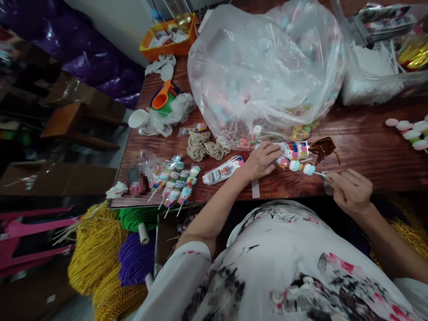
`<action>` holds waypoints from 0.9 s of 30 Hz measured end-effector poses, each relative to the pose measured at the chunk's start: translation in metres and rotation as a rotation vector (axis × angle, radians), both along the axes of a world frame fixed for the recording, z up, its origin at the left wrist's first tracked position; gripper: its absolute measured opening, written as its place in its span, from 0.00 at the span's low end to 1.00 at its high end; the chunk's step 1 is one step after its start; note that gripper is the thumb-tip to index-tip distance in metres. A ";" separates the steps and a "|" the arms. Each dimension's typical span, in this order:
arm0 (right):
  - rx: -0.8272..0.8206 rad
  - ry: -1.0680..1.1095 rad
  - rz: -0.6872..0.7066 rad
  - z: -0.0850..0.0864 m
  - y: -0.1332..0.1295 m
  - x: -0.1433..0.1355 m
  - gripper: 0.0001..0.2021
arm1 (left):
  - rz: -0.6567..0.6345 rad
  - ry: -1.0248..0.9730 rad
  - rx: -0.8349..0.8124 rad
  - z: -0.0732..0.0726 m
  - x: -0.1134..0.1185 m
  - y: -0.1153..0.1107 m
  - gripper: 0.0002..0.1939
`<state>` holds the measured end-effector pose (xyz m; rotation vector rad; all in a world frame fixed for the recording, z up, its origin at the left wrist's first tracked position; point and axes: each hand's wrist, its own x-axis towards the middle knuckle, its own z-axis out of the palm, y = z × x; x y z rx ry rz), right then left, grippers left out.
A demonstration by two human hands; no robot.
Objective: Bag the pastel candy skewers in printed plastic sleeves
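Observation:
My right hand (351,189) pinches the white stick of a candy skewer (301,167) near the table's front edge. The skewer has pastel blue, white and yellow pieces, and its left end lies by a printed wrapper. My left hand (263,161) rests at the left end of a stack of printed wrappers (294,150), fingers bent over it; the fingertips are partly hidden. Brown-gold twist ties (321,149) lie right of the stack. Another pile of printed wrappers (223,170) sits left of my left hand. Several wrapped skewers (180,180) lie farther left, sticks over the edge.
A large clear bag of pastel candy (264,67) fills the table's back. Unwrapped skewers (413,133) lie at the right, below a bag of white sticks (374,67). A beige cloth (200,146), white cup (138,119) and orange tray (170,40) stand left.

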<state>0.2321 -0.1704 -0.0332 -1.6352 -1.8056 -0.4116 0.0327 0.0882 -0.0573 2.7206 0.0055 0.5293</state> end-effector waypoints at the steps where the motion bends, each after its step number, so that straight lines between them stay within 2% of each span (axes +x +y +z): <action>1: 0.005 0.002 0.007 0.001 0.001 -0.001 0.12 | -0.004 0.022 0.027 0.002 0.003 0.001 0.21; 8: 0.074 -0.060 0.008 0.013 0.006 -0.011 0.15 | 0.014 0.067 0.103 0.019 0.018 -0.005 0.07; 11: 0.098 -0.145 -0.016 0.024 0.008 -0.015 0.16 | 0.052 0.132 0.116 0.032 0.017 -0.011 0.08; 15: 0.068 -0.257 -0.030 0.039 0.012 -0.015 0.15 | 0.171 0.247 0.136 0.051 0.013 -0.023 0.10; 19: 0.044 -0.318 0.006 0.050 0.018 -0.014 0.14 | 0.184 0.331 0.114 0.066 0.016 -0.033 0.11; 23: -0.008 -0.231 0.017 0.049 0.019 -0.011 0.12 | 0.174 0.368 0.080 0.069 0.018 -0.039 0.13; 27: -0.052 -0.112 -0.047 0.041 0.014 -0.006 0.07 | 0.162 0.376 0.062 0.067 0.015 -0.042 0.18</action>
